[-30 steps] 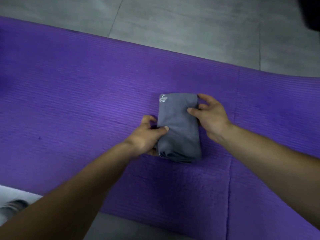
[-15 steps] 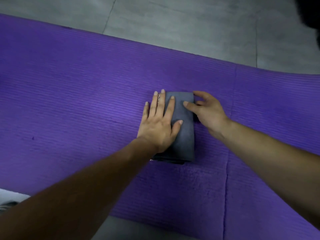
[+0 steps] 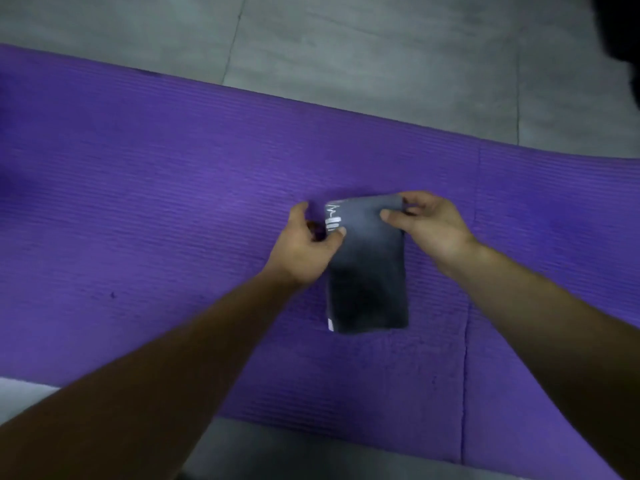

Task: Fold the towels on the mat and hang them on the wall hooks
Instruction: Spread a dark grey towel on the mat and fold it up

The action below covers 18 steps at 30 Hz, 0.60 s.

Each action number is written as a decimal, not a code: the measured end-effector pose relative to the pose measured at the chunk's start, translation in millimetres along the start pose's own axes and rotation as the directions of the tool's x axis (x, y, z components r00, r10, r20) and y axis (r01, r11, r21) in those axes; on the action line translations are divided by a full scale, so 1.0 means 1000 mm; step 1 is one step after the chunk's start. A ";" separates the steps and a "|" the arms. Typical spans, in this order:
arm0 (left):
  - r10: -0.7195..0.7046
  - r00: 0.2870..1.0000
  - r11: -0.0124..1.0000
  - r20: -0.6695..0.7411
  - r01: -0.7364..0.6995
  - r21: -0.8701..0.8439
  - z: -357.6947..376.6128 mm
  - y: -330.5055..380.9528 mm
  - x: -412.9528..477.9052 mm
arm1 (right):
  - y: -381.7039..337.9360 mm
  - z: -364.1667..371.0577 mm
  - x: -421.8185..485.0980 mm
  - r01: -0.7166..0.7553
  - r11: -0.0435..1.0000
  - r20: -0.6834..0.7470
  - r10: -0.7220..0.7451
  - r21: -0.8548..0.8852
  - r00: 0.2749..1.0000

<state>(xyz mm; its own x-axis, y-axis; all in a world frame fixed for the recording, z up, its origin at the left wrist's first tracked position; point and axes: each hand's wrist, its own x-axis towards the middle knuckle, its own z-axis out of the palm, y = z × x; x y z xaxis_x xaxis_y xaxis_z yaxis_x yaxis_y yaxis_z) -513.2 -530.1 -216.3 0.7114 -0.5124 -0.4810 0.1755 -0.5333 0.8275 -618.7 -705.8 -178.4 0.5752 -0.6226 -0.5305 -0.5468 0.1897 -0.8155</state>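
Towel [image 3: 367, 271]: folded, dark grey, on the purple mat [image 3: 156, 202].
Left hand [image 3: 304, 251]: pinches its left edge.
Right hand [image 3: 429, 223]: apparently grips the far right corner; blurred.

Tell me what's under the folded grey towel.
The ribbed purple foam mat, showing all round the folded grey towel. The left hand and right hand pinch its far corners; anything trapped beneath is covered.

Grey tiled floor [image 3: 381, 46] with thin grout lines [image 3: 234, 39] — dimly lit, a dark shape [image 3: 620, 26] at top right.
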 end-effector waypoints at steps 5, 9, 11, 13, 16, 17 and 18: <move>0.025 0.998 0.985 -0.054 -0.015 0.174 -0.086 0.060 -0.044 | -0.056 0.009 -0.088 0.044 0.995 -0.053 -0.049 -0.089 0.997; 0.105 0.993 0.929 -0.062 -0.076 0.363 -0.169 0.126 -0.098 | -0.139 0.017 -0.165 0.073 0.986 -0.118 -0.092 -0.153 0.989; 0.131 0.990 0.914 -0.048 -0.102 0.393 -0.212 0.174 -0.126 | -0.198 0.019 -0.204 0.098 0.985 -0.155 -0.121 -0.143 0.980; 0.158 0.986 0.897 -0.057 -0.119 0.425 -0.257 0.232 -0.158 | -0.264 0.019 -0.249 0.122 0.983 -0.196 -0.147 -0.137 0.970; 0.153 0.982 0.884 -0.111 -0.085 0.461 -0.328 0.331 -0.206 | -0.368 0.020 -0.312 0.149 0.979 -0.247 -0.179 -0.135 0.952; 0.156 0.981 0.877 -0.118 -0.083 0.474 -0.351 0.361 -0.222 | -0.399 0.022 -0.332 0.144 0.978 -0.260 -0.179 -0.149 0.949; 0.155 0.982 0.868 -0.109 -0.083 0.489 -0.372 0.390 -0.237 | -0.429 0.023 -0.350 0.149 0.978 -0.280 -0.185 -0.144 0.942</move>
<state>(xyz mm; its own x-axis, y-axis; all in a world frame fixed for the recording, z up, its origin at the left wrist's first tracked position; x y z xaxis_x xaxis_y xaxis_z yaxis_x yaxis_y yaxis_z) -360.3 -366.2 328.7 0.8002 -0.5122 -0.3121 -0.2393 -0.7498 0.6169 -571.1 -551.8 351.6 0.4730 -0.8339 -0.2843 -0.5369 -0.0170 -0.8435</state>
